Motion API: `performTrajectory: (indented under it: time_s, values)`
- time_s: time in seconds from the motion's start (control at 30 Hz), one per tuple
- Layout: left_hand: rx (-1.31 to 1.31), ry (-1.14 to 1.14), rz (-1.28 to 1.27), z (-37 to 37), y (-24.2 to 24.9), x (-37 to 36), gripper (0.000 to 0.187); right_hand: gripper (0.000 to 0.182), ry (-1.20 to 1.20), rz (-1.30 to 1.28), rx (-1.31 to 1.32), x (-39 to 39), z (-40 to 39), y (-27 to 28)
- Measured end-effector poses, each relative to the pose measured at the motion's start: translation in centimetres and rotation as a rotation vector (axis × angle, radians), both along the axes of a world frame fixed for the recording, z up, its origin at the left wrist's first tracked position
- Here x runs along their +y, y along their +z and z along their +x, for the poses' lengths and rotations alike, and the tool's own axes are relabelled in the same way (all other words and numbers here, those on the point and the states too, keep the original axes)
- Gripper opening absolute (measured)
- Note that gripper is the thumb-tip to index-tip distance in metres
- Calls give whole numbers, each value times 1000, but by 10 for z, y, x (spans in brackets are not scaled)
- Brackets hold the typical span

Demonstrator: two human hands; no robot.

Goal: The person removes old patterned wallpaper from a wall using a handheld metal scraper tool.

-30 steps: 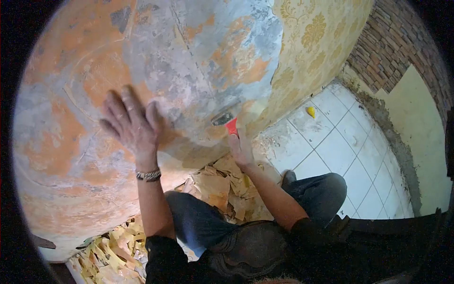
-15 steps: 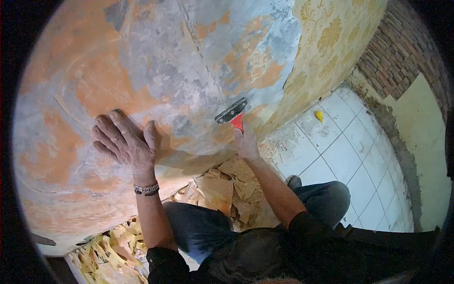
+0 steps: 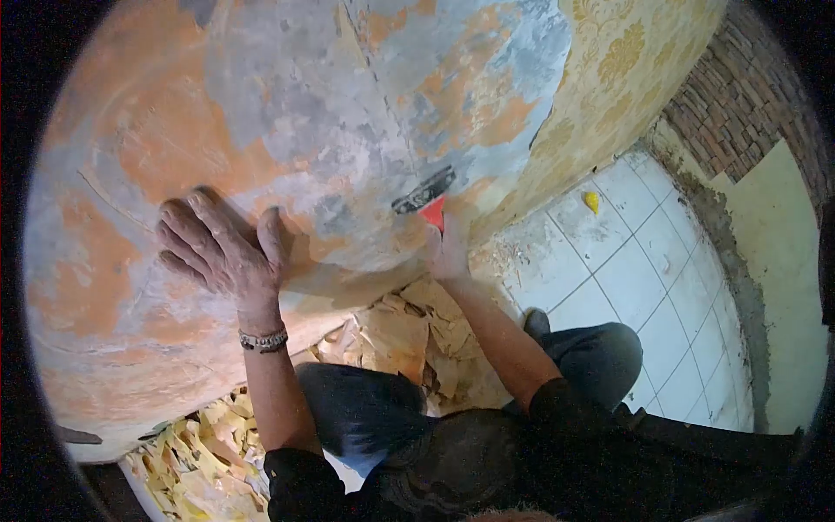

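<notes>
Head view, with a scraper [image 3: 424,190] held in the right hand [image 3: 448,252], wrapped round the red handle, just off centre toward 12 o'clock. Blurred now along the blade, against a crisp outline half a second ago at nearly the same spot on the wall [image 3: 296,113]. Judging by that blur, probably in mid-stroke rather than at rest, though too smeared to tell whether touching the plaster along the full edge. Turned, too, since the first picture, to show more of the blade's flat side.

Over at 9 o'clock, laying the left hand [image 3: 224,248] on the wall, with fingers spread wide and nothing held. Smeared and higher up a second ago; settled lower since then, and now sharp. Likely serving as a brace, so leaving the scraping to the right.

Between 1 and 2 o'clock, still patterned wallpaper [image 3: 626,52], apparently no smaller than in the earlier pictures, suggesting no fresh strip off in this second. Down at 6 o'clock, torn paper [image 3: 396,344]; toward 7, a paler heap [image 3: 213,452]. Between 2 and 3, a yellow scrap [image 3: 591,202] on the tiled floor [image 3: 565,261].
</notes>
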State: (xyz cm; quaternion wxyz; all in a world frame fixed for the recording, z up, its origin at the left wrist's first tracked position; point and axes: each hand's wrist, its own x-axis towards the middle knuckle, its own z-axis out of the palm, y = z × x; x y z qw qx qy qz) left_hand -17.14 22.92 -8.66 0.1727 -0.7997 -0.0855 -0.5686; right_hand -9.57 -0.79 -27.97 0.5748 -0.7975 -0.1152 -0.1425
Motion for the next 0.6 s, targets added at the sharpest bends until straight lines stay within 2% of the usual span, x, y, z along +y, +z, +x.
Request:
performTrajectory:
  time_s: [0.03,0.1,0.17,0.23,0.37,0.43,0.47,0.53,0.6]
  values:
    - [3,9,-15,0,1,0,83,48,-19,-13,-12,1,3,1]
    - [-18,-4,-1,1,-1,0,83,46,-53,11,-116,3,4,-25]
    - [-44,-12,17,5,4,2,83,45,-83,42,-225,7,7,-19]
    - [-30,-12,15,2,2,1,83,28,67,82,58,5,-8,9]
    - [-14,-2,-26,1,3,-1,82,42,-56,-94,59,5,-1,4]
    - [-37,-29,20,2,4,-1,82,38,-163,13,-273,8,0,2]
    - [-37,-27,18,3,4,1,82,38,-161,12,-272,9,5,-2]
    - [-14,-26,-15,0,3,-1,82,35,-8,31,95,7,3,17]
    - [9,-8,-21,-3,-2,-2,83,34,-13,-49,76,4,3,13]
